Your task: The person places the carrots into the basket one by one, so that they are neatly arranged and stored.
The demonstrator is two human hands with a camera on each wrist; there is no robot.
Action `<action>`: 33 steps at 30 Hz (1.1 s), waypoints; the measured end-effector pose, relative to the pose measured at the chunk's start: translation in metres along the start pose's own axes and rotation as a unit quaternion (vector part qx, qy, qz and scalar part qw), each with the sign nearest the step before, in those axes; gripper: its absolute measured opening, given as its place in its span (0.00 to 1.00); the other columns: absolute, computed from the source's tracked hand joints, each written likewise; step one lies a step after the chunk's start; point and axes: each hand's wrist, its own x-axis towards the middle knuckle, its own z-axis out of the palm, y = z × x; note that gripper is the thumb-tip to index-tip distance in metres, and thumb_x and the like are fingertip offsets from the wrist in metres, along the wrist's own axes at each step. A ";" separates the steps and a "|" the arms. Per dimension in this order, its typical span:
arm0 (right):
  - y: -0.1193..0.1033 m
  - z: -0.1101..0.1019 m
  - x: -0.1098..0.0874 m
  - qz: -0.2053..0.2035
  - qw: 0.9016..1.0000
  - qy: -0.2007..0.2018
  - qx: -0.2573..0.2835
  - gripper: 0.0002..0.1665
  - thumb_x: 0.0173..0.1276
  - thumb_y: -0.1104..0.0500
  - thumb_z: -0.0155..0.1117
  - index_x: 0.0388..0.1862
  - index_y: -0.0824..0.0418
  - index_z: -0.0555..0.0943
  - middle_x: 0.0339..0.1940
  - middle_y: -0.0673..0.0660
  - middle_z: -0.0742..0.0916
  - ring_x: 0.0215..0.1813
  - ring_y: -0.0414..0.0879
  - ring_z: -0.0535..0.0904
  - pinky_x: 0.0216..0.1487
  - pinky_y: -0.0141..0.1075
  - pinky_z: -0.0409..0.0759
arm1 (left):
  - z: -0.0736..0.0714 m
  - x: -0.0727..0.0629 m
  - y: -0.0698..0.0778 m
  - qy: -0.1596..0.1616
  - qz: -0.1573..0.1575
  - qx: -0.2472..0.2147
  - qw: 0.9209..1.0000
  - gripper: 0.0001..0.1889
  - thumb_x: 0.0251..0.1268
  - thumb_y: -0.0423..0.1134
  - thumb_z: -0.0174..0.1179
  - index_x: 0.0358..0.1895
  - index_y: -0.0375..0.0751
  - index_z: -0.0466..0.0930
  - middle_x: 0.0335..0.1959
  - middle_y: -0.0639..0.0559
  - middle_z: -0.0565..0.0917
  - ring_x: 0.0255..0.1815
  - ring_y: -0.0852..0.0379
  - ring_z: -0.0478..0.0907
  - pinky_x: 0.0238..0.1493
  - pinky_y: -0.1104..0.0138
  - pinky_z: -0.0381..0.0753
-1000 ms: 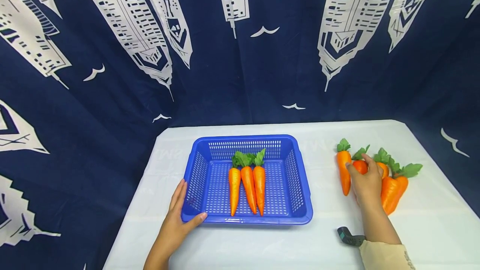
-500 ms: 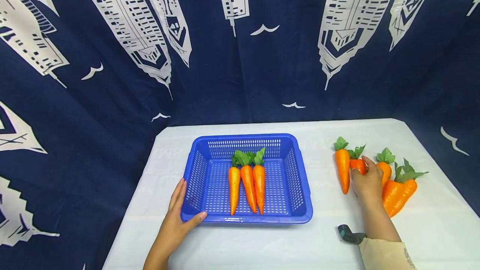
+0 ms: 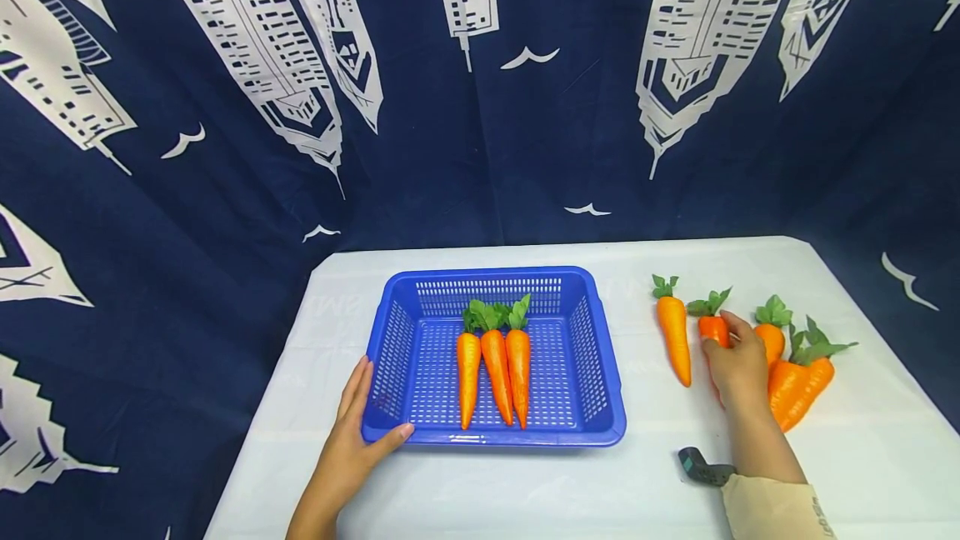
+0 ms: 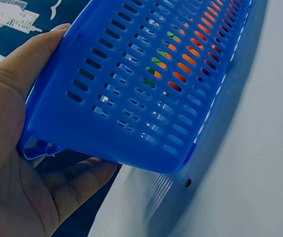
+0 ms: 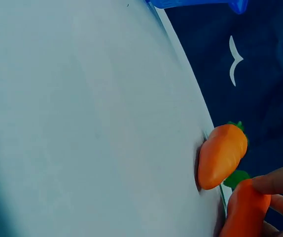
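Right hand (image 3: 738, 367) pinched the red-orange carrot (image 3: 712, 329) by its leafy end — long axis roughly fore-aft, leaves away from the person. Carrot sat well right of the blue basket (image 3: 540, 439); left hand (image 3: 348, 444) held the basket's near-left corner.

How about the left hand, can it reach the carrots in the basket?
Likely yes: the carrots lie uncovered in the open basket, though the left hand would first need to release it.
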 end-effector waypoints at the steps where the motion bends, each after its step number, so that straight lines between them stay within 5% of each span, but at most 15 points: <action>1: 0.000 0.000 0.000 0.004 1.000 0.000 0.004 0.39 0.75 0.64 0.52 0.82 0.58 0.55 0.79 0.72 0.64 0.77 0.68 0.64 0.76 0.59 0.65 | 0.000 0.000 0.000 0.000 0.001 0.000 1.000 0.57 0.58 0.52 0.74 0.84 0.53 0.41 0.85 0.59 0.38 0.85 0.37 0.39 0.76 0.31 0.46; 11: -0.010 -0.005 0.000 0.031 0.999 0.003 0.036 0.39 0.77 0.51 0.56 0.83 0.46 0.55 0.83 0.58 0.61 0.79 0.61 0.64 0.73 0.56 0.71 | 0.000 0.000 0.000 0.003 0.001 0.006 1.000 0.57 0.58 0.53 0.73 0.84 0.53 0.41 0.85 0.59 0.38 0.85 0.37 0.39 0.75 0.31 0.47; 28: -0.063 -0.015 -0.026 -0.021 0.998 0.018 0.051 0.37 0.76 0.46 0.57 0.80 0.40 0.58 0.83 0.51 0.61 0.76 0.56 0.68 0.71 0.52 0.75 | 0.000 -0.001 0.000 0.004 0.007 0.010 1.000 0.57 0.58 0.53 0.73 0.84 0.53 0.42 0.85 0.59 0.38 0.85 0.37 0.40 0.75 0.32 0.48; 33: -0.079 -0.014 -0.036 -0.090 0.995 -0.008 0.046 0.34 0.76 0.47 0.58 0.78 0.42 0.64 0.79 0.58 0.65 0.60 0.44 0.77 0.49 0.25 0.82 | 0.000 0.000 0.000 0.005 0.012 0.006 1.000 0.57 0.58 0.52 0.74 0.83 0.52 0.42 0.85 0.58 0.39 0.85 0.38 0.40 0.76 0.32 0.48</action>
